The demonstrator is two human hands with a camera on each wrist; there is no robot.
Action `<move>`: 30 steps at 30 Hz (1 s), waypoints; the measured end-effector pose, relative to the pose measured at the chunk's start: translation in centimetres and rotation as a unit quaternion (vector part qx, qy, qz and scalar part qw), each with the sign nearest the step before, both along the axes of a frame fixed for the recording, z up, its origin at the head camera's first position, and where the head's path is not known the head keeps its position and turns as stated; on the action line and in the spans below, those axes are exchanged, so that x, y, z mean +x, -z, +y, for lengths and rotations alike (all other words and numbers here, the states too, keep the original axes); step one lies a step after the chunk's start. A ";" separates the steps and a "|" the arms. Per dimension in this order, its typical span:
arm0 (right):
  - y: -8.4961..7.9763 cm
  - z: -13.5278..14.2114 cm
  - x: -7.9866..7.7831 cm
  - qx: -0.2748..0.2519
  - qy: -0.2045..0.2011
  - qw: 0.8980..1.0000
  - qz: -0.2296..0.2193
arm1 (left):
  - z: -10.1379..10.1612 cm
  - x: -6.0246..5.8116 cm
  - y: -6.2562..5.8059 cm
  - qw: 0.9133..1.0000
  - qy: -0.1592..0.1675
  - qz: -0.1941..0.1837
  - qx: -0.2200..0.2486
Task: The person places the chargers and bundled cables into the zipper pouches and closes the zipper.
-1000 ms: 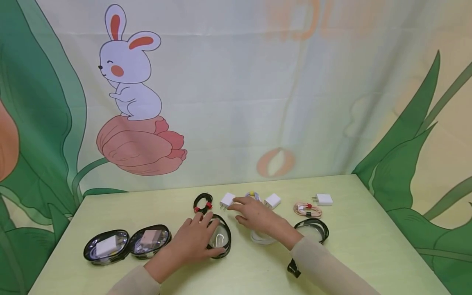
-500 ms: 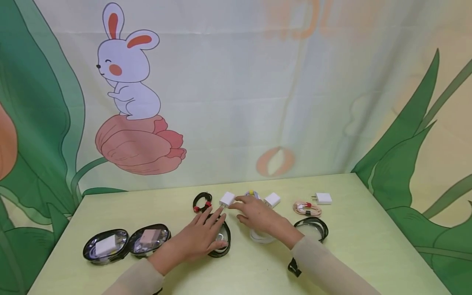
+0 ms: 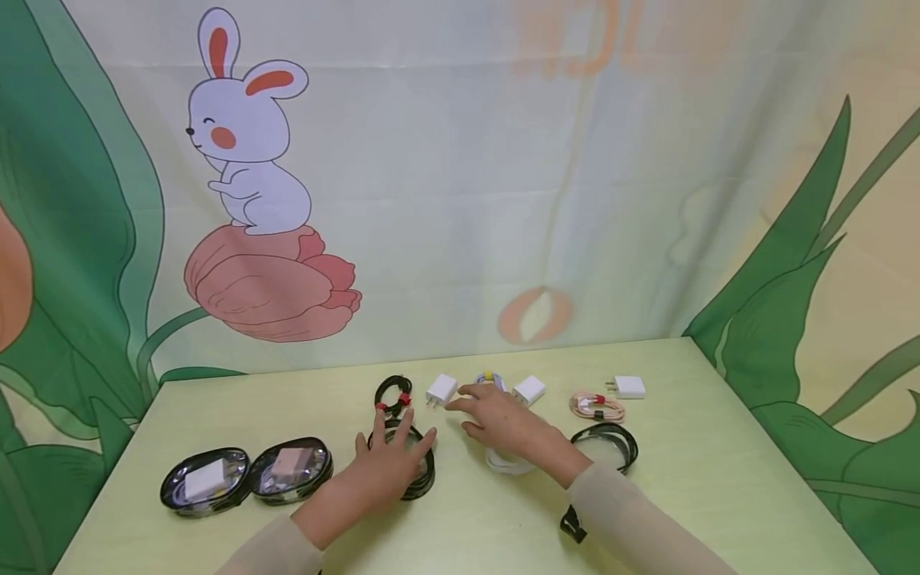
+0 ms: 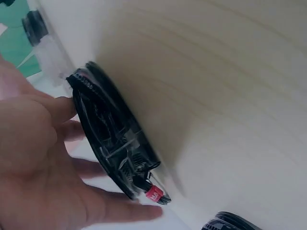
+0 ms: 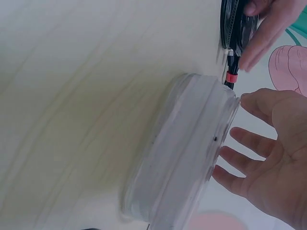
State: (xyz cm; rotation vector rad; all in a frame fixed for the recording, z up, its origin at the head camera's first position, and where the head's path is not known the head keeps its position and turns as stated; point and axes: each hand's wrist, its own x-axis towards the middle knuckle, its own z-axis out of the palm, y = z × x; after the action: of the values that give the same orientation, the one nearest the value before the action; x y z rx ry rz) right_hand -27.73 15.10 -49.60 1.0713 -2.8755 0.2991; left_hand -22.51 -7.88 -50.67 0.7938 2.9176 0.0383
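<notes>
My left hand (image 3: 384, 469) lies over a clear, black-rimmed zip pouch (image 3: 427, 481), its fingers spread along the top. In the left wrist view, the fingertips touch the side of this pouch (image 4: 112, 136). Behind it lies a coiled black cable (image 3: 393, 393) with red ties. My right hand (image 3: 506, 423), fingers lightly bent and apart, is over a clear pouch with a white band (image 5: 182, 153); a fingertip reaches its upper edge in the right wrist view. Just beyond those fingers sits a white charger plug (image 3: 442, 390). The hand hides much of the white pouch in the head view.
Two black-rimmed pouches, one with a white charger (image 3: 205, 479), one with a pink block (image 3: 291, 463), lie left. Along the back are a lilac cable (image 3: 490, 378), white chargers (image 3: 529, 390) (image 3: 629, 387) and a pink cable (image 3: 599, 407). Another black-rimmed pouch (image 3: 625, 447) lies right.
My left hand first stretched forward over the black-rimmed pouch, then shifted back left; the pouch has slid slightly left with it. My right hand has hardly moved.
</notes>
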 end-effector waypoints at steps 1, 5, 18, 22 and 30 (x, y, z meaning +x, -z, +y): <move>0.0 0.0 0.0 0.001 0.001 1.000 -0.003 | 0.0 0.1 -0.2 1.000 -0.016 -0.005 0.008; 0.1 0.0 0.1 -0.001 0.005 1.000 -0.007 | -0.2 0.4 -0.9 0.998 -0.045 -0.018 0.028; -0.3 -1.4 -1.4 -0.022 -0.029 0.999 -0.018 | -1.1 0.5 -1.1 0.997 -0.034 -0.012 0.074; -0.7 -2.5 -2.5 -0.030 -0.040 0.998 -0.037 | -1.4 0.6 -0.9 0.995 -0.043 0.011 0.092; -0.7 -6.1 -6.1 0.030 -0.020 0.996 -0.076 | -2.4 0.6 -0.1 0.992 -0.012 0.041 0.120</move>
State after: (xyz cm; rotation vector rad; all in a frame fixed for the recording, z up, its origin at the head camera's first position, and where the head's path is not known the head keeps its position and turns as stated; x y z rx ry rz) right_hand -33.81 8.98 -48.91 1.1659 -3.0174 0.3099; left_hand -21.93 -10.26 -50.52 0.8099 3.0398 0.3730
